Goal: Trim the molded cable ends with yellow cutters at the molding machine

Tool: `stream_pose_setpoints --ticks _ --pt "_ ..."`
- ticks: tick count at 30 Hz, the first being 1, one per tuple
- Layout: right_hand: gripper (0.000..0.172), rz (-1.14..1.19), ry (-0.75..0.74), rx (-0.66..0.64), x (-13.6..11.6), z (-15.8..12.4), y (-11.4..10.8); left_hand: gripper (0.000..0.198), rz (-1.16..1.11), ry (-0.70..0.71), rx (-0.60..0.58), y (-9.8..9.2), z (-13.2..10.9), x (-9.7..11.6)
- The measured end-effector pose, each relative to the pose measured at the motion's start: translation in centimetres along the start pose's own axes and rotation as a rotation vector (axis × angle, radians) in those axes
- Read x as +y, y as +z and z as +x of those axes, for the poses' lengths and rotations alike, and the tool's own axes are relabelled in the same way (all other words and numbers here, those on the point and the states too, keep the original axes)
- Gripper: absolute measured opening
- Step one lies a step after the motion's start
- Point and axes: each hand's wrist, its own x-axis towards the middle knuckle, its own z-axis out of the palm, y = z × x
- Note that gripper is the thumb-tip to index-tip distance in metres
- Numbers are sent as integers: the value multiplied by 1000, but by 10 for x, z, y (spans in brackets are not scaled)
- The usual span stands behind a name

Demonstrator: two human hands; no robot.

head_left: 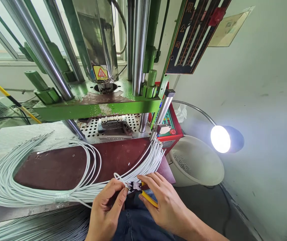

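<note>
Left hand (109, 206) pinches white cable (121, 179) at the pliers (136, 186) gripped by right hand (163, 196)

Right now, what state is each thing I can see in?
Left hand: pinching a white cable
Right hand: gripping pliers
Pliers: held, tips beside the left hand
Cable bundle: looped, bound with clear wrap
Lamp: lit
Bucket: open, bits inside
Green plate: raised above the metal bed
</note>
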Motion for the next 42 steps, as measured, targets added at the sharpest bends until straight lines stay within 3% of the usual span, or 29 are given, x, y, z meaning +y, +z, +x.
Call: stream_pose_setpoints --ticks 6,15,21,33,36,42 --pt "42 -66 -35 -49 4 -3 -8 12 99 107 -20 0 1 -3" --pt "39 -149 -83 -23 7 -2 -3 14 206 235 19 0 2 1" --pt "35 -188 -109 69 9 -3 2 14 153 136 122 7 0 4" --pt "20 -176 -140 54 14 0 6 15 121 143 115 7 3 -4" --pt "23 -189 -125 99 12 0 8 16 173 197 79 2 5 -5" --pt "20 -279 -161 205 13 0 15 12 205 138 90 3 8 3"
